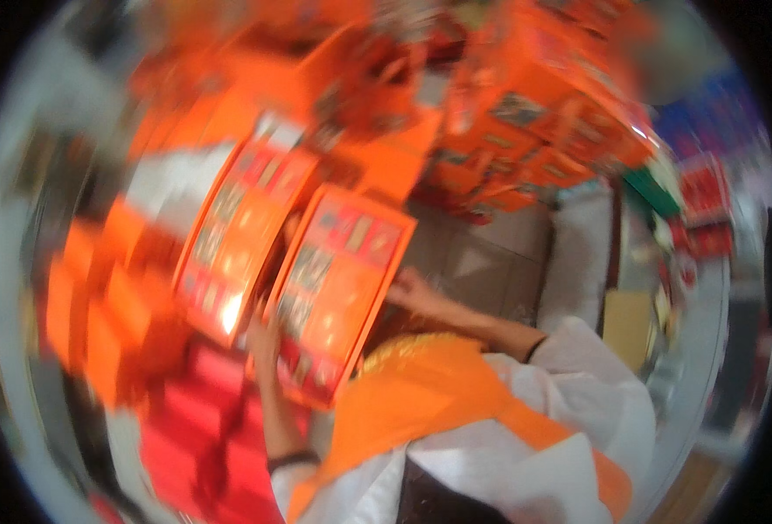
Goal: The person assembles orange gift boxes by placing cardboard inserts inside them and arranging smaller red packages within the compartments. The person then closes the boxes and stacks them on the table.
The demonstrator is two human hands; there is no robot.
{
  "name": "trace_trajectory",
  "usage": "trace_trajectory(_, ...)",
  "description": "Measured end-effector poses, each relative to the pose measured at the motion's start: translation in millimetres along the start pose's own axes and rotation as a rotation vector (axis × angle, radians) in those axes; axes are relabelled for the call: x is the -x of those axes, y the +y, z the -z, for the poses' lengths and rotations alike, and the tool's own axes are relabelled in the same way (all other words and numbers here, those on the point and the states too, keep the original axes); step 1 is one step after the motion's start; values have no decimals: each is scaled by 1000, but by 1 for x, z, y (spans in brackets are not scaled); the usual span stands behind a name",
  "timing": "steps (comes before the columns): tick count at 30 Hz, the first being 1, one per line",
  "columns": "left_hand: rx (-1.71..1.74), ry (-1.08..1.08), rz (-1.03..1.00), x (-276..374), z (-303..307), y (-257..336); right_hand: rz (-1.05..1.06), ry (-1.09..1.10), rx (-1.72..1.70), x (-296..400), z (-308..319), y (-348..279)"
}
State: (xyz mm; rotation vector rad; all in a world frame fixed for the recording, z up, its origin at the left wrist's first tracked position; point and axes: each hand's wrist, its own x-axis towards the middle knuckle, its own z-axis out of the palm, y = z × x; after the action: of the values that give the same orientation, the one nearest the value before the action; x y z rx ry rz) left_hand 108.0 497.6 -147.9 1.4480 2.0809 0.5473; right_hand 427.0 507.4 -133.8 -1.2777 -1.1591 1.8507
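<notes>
Before me is an orange gift box [340, 295] with a shiny, clear-looking top over red and orange packets. My left hand [265, 337] lies on its left long side, fingers at the edge; whether they grip it is blurred. My right hand [412, 291] is by the box's right long side, its fingers partly bent; contact with the box cannot be made out. A second filled orange box [245, 229] of the same kind lies just left of the first, tilted the same way. I wear an orange apron [419, 393] over white sleeves.
Plain orange boxes [124, 314] stand at the left, above red boxes [196, 426] at the lower left. Large stacks of orange packaged boxes [523, 118] rise at the back right. Tiled floor [484, 262] shows beyond my right hand. A yellowish box [628, 327] lies on the right-hand surface.
</notes>
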Motion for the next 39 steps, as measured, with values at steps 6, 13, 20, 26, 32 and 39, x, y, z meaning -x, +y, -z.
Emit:
trace_trajectory(6,413,22,34,-19,-22,-61,-239,-436,-288,11,-9,31)
trace_trajectory(13,432,173,87,-10,-16,-21,-159,-261,-255,2,-12,76)
trace_trajectory(20,844,-130,-19,-15,-4,10,-252,-442,-806,21,-31,37)
trace_trajectory(26,746,-178,-194,21,5,82,-197,-405,-649,-1,-60,-23)
trace_trajectory(32,382,-184,-649,87,9,147,101,-321,-928,-5,-93,-38)
trace_trajectory(39,116,89,-1034,57,29,187,488,104,-855,82,-45,-108)
